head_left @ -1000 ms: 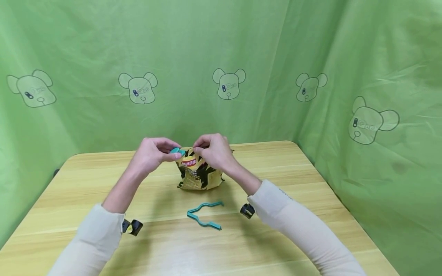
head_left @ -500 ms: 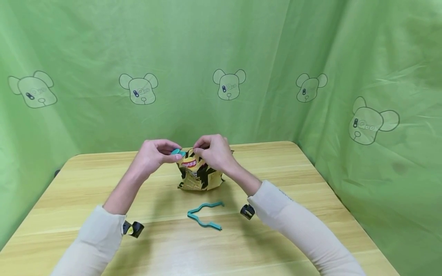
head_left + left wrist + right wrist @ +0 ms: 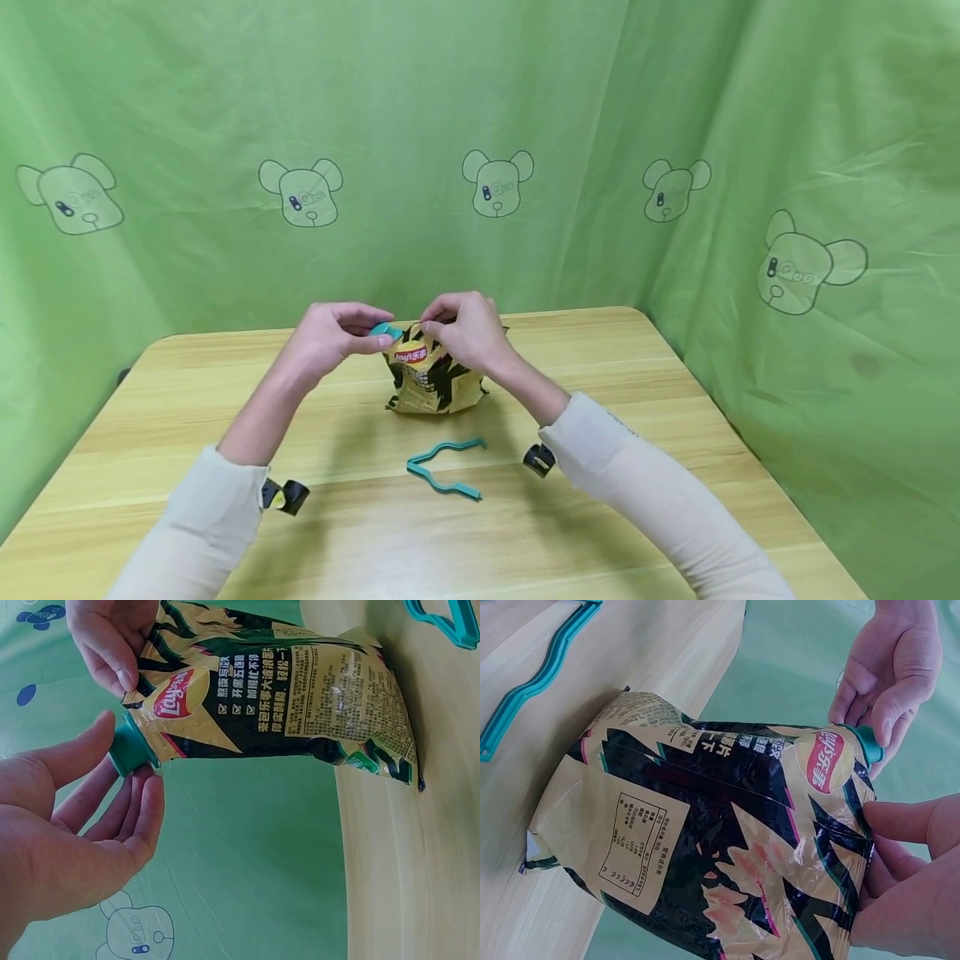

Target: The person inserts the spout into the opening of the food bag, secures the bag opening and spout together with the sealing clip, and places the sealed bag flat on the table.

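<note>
A gold and black bag of chips (image 3: 438,383) stands upright near the table's far edge. At its upper left corner is a small teal clip (image 3: 132,747), which my left hand (image 3: 322,343) pinches between thumb and fingers. The clip touches the bag's top edge in both wrist views. My right hand (image 3: 468,333) pinches the bag's top edge to the right of the clip, thumb on the near side. Nearer to me on the table lies an opened teal V-shaped bag clip (image 3: 431,473), touched by neither hand.
The pale wooden table (image 3: 225,392) carries the bag and the loose clip. A green curtain (image 3: 405,100) with printed bear heads hangs behind and to the sides. Dark wrist mounts (image 3: 285,495) stick out below both sleeves.
Hardly anything differs. My left hand and wrist shift very slightly, while the right hand, the bag and the loose bag clip keep their places.
</note>
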